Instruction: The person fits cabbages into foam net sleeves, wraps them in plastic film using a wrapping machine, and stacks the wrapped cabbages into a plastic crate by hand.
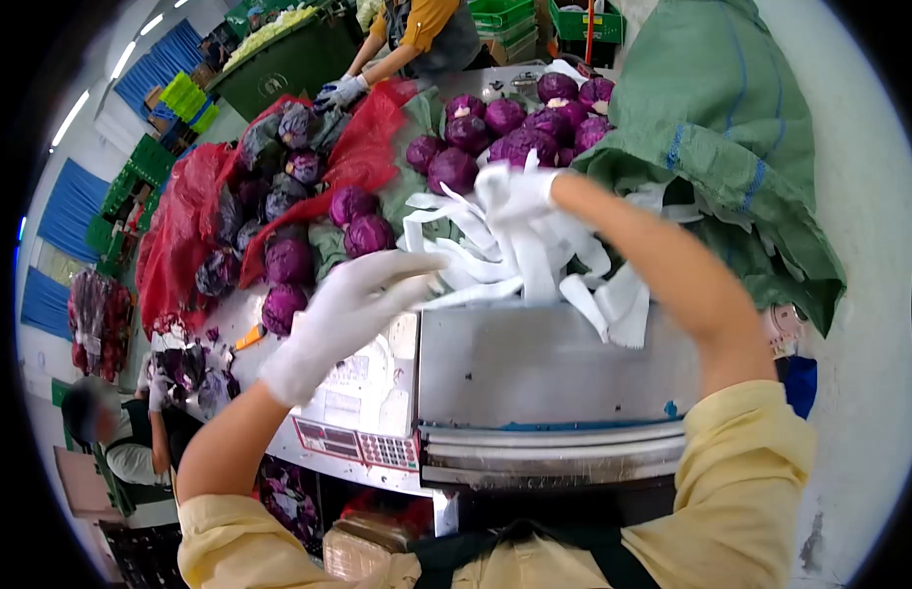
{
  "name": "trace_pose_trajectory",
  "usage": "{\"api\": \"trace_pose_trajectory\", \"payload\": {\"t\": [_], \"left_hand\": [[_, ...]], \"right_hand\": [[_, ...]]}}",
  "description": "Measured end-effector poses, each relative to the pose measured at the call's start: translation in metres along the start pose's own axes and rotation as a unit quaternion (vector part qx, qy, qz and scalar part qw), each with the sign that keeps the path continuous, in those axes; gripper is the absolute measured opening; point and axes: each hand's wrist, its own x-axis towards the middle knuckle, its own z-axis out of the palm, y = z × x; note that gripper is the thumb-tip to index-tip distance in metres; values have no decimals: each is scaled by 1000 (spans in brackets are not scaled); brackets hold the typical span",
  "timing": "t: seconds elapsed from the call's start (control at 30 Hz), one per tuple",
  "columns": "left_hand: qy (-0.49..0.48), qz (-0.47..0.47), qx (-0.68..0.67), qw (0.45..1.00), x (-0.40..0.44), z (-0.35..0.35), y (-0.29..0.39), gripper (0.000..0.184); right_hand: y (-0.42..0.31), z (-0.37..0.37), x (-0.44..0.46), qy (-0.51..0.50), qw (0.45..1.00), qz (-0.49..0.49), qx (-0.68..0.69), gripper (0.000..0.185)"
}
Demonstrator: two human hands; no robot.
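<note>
Tangled white strips at the metal plate's far edge
Best freed 1 at a time, gently. The left hand, beside them, has fingers slightly apart; the right hand blurs over them, its grip impossible to tell.

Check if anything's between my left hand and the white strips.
Nothing visible stands between the left hand and the white strips; its fingers reach their edge, though contact is unclear. The right hand is over the strips' far side, and the nearest loose cabbages lie beyond the left hand.
</note>
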Motion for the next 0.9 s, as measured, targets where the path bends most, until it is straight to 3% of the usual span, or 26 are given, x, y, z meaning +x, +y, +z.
{"api": "trace_pose_trajectory", "payload": {"t": [0.07,0.1,0.13,0.23,0.3,0.33,0.37,0.4,0.43,0.47,0.5,0.53,0.57,0.63,0.7,0.73,0.77,0.8,0.83,0.9], "left_hand": [[93,-77,-20,993,-52,-14,-17,29],[136,-96,-20,986,-81,-17,-35,27],[155,-98,-28,983,-109,-21,-43,27],[223,-119,-47,966,-191,-14,-70,28],[286,-157,-157,932,-240,1,-103,28],[305,-165,-161,924,-266,11,-112,30],[320,-180,-119,922,-282,21,-107,30],[332,-196,-141,912,-291,27,-110,30],[375,-253,-160,877,-343,48,-101,30],[378,-238,-175,878,-339,51,-116,30],[381,-222,-190,877,-338,51,-128,30],[414,-252,-194,853,-388,65,-118,30],[419,-252,-204,848,-395,69,-116,30],[442,-236,-226,835,-409,68,-120,32],[467,-240,-243,816,-448,75,-139,33],[471,-241,-249,811,-447,75,-135,33],[476,-242,-262,804,-452,76,-132,32],[473,-242,-262,806,-458,79,-133,33],[470,-242,-262,807,-464,82,-136,34],[466,-239,-289,802,-465,85,-138,31]], "right_hand": [[18,-24,-20,162,985,-26,-46,42],[3,-39,-55,193,980,5,-45,46],[-19,-59,-84,88,988,86,-88,46],[-19,-44,-141,136,962,132,-196,41],[-18,-23,-160,115,956,108,-249,29],[-17,-5,-169,112,966,94,-213,21],[5,16,-167,88,976,9,-200,26],[32,41,-169,149,939,-160,-267,33],[-19,52,-168,48,973,-24,-224,37],[4,52,-170,20,985,34,-170,35],[-11,42,-184,-9,966,203,-161,34],[-30,56,-175,80,973,142,-164,32],[-8,58,-180,128,966,183,-131,33],[21,42,-187,194,945,145,-222,37],[32,28,-185,249,940,113,-205,40],[40,17,-185,269,938,158,-153,41],[47,10,-184,287,931,202,-99,42],[79,-1,-184,251,940,184,-139,44],[67,-6,-184,258,939,180,-139,44],[41,-22,-191,221,911,262,-229,43]]}}
